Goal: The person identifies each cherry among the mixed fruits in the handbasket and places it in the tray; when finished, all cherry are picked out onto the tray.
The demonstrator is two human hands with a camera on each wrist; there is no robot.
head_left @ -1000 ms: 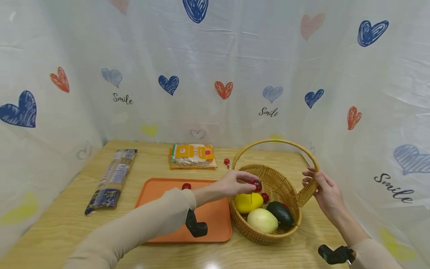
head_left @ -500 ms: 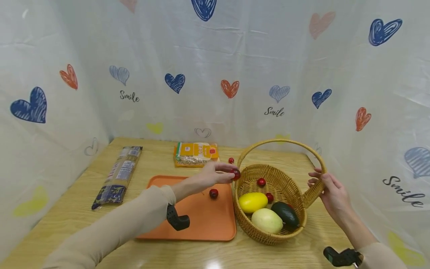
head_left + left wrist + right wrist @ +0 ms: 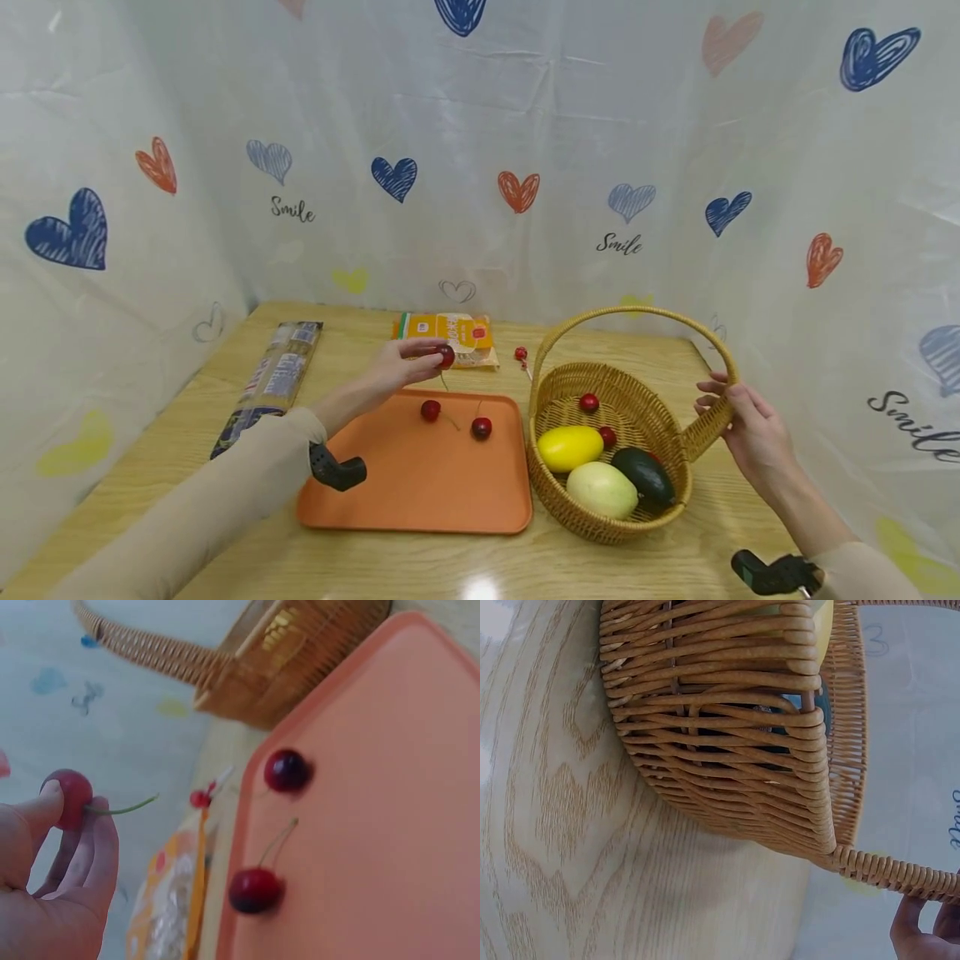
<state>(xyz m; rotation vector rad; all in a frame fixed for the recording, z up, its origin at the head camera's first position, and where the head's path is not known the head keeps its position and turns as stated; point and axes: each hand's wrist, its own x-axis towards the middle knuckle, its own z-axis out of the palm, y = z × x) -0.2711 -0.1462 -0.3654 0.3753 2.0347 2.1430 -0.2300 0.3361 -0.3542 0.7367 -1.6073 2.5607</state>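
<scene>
One wooden table fills the lower part of my feed, carrying an orange tray with a wicker basket just beside it. I see the right hand gripping the basket's handle. The left hand has swung away from the basket and pinches a cherry between thumb and fingers, raised near the tray's far edge. So I judge this cherry clear of the basket but not on the tray, where two stemmed cherries lie apart.
</scene>
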